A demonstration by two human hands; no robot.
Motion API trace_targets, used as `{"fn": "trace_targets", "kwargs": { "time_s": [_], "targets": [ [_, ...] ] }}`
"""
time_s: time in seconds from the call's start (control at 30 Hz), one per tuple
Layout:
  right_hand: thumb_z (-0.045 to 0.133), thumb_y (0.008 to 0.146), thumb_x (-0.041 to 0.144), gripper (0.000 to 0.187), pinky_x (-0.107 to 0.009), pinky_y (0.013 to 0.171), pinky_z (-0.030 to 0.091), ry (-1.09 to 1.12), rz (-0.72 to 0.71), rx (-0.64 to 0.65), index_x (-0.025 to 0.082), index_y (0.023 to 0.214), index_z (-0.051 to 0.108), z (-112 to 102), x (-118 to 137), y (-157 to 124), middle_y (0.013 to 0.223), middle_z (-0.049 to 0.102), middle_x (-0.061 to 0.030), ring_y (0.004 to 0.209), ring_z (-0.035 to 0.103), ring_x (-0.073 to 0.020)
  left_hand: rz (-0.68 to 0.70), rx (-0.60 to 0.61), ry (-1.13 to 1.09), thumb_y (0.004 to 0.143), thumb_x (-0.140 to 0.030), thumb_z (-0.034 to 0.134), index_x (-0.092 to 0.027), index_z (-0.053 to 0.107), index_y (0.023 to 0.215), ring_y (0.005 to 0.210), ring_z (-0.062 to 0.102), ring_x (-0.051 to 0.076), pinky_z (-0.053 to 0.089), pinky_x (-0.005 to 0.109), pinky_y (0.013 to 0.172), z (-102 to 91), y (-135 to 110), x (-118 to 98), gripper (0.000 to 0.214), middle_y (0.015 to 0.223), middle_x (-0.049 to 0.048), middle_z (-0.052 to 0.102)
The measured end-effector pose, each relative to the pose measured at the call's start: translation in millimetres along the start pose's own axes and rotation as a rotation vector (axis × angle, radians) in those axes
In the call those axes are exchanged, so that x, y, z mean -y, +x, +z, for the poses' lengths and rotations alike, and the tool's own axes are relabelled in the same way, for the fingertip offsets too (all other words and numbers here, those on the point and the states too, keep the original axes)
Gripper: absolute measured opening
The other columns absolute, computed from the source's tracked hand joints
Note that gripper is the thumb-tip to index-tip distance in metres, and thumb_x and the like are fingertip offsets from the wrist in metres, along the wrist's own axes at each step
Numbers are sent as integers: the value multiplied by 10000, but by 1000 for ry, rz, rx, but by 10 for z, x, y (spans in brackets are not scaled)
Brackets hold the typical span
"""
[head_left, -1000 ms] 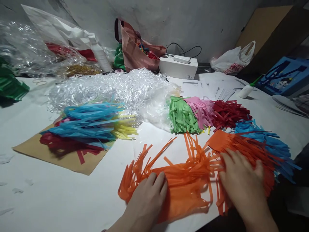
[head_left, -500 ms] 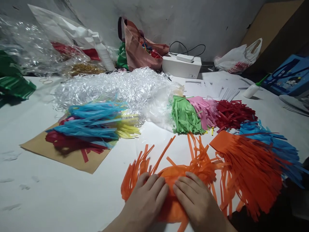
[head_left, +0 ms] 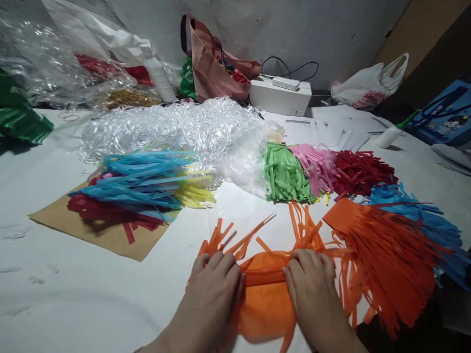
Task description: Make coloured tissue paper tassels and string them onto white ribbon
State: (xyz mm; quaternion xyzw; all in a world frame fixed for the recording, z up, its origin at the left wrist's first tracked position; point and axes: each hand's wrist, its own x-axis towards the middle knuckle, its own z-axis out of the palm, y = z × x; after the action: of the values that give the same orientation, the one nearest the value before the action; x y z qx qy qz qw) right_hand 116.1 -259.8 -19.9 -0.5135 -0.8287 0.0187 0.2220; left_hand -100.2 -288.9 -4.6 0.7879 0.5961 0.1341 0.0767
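Note:
An orange tissue paper sheet with fringed ends lies on the white table in front of me. A folded or rolled band crosses its middle. My left hand is closed on the left end of that band, fingers curled over it. At the band's right end, my right hand grips the paper the same way, with the thumb on the near side. Loose orange strips stick out beyond both hands. To the right lies another orange fringed tissue bundle, some of its strips touching the sheet.
Blue, dark red, pink and green fringed bundles lie at the right. At left, blue strips cover brown paper. Behind are shiny white cords, a white box and a glue bottle.
My hands, earlier lying flatter and closer together on the orange paper, have moved apart and curled around its ends. The band between them now shows more clearly.

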Motion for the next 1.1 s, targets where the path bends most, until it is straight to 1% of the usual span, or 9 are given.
{"fn": "trace_targets", "kwargs": {
  "time_s": [0.1, 0.2, 0.3, 0.43, 0.5, 0.63, 0.7, 0.93, 1.1],
  "targets": [
    [399, 1005, 211, 292, -503, 857, 354, -93, 26, 38, 205, 772, 575, -7, -5, 39, 803, 593, -72, 800, 530, -263, -46, -1, 83, 837, -42, 535, -208, 583, 615, 681, 488, 214, 316, 394, 729, 45, 49, -14, 281, 705, 18, 581],
    [431, 987, 163, 215, -539, 925, 341, -88, 33, -53, 182, 875, 613, -35, -4, 41, 935, 634, -107, 923, 556, -292, -35, 2, 104, 842, -23, 517, -211, 582, 607, 656, 477, 200, 297, 386, 715, 77, 82, 1, 308, 689, 6, 571],
    [428, 976, 81, 224, -513, 1017, 315, 65, -187, -129, 153, 986, 639, -60, 48, 42, 1009, 653, -110, 999, 559, -266, -20, 14, 91, 852, -38, 511, -217, 600, 617, 658, 481, 201, 288, 384, 703, 71, 105, 13, 309, 685, 6, 583],
    [337, 994, 65, 330, -418, 922, 374, 169, -446, -20, 108, 960, 662, -28, 136, 74, 813, 632, -73, 807, 524, -211, -37, -13, 116, 861, -52, 519, -213, 594, 608, 662, 488, 209, 293, 395, 707, 32, 104, 8, 309, 669, 11, 591],
    [296, 992, 56, 383, -406, 870, 378, 146, -451, 1, 112, 875, 657, -3, 147, 91, 745, 598, -63, 740, 487, -203, -6, -62, 112, 877, -48, 493, -206, 619, 674, 707, 515, 216, 315, 414, 755, 8, 90, -3, 286, 736, 23, 634],
    [377, 980, 56, 328, -380, 830, 367, 193, -396, -9, 153, 759, 599, 8, 127, 94, 707, 559, -30, 693, 463, -180, 281, -237, 36, 952, -131, 454, -195, 664, 899, 896, 555, 238, 317, 461, 939, -7, 68, -43, 226, 976, 52, 697],
    [436, 974, 80, 250, -377, 840, 365, 243, -376, 26, 155, 801, 601, -1, 129, 87, 755, 576, -30, 722, 488, -180, 376, -229, 45, 966, -155, 447, -191, 654, 874, 894, 546, 235, 309, 456, 971, 13, 70, -63, 229, 924, 45, 691],
    [297, 961, 32, 367, -387, 850, 369, 127, -472, 53, 159, 759, 576, -9, 82, 15, 715, 535, -39, 699, 446, -196, 410, -135, 8, 926, -172, 542, -213, 595, 776, 742, 502, 197, 327, 411, 900, 68, -2, -6, 164, 754, -6, 629],
    [343, 983, 55, 298, -450, 1027, 307, 94, -343, 40, 168, 943, 616, -30, -88, -97, 910, 630, -66, 932, 547, -230, 346, -212, -128, 954, -201, 478, -228, 630, 845, 790, 548, 211, 317, 420, 885, 106, -121, 102, 188, 798, 5, 679]
  ]
}}
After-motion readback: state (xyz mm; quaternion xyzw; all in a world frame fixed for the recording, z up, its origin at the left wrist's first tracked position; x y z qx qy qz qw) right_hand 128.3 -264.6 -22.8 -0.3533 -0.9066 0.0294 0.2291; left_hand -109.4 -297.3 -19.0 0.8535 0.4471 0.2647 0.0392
